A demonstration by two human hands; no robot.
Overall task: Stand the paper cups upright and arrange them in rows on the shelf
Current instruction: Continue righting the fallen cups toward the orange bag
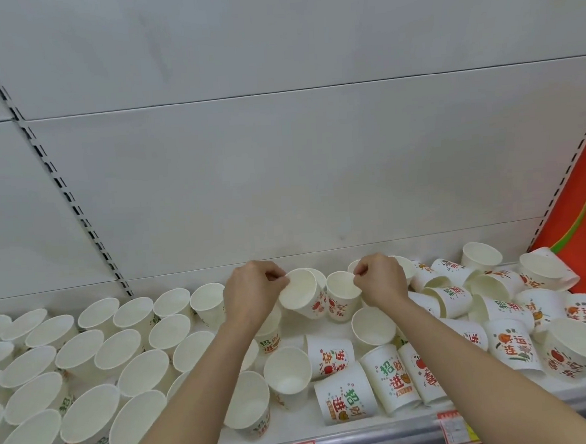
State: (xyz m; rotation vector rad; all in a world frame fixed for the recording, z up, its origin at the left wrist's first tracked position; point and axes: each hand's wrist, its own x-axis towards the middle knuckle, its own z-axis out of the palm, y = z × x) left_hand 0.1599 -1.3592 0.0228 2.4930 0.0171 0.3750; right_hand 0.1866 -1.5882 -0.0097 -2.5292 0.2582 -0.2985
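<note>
Upright white paper cups (87,358) already fill rows on the left of the white metal shelf (297,431); printed cups (463,341) on the right lie toppled; left hand (251,293) pinches a tilted cup's (301,295) rim, right hand (381,283) pinches an upright cup's (340,292) rim, both near the back; roughly half remains.

Upright cups (87,358) stood in rows on the left half of the shelf (501,404). On the right half, near and far, cups (496,312) lay toppled together. At the far middle, my left hand (254,292) pinched the rim of a tilted cup (301,295); just right of it my right hand (381,281) pinched another cup (341,297).
</note>
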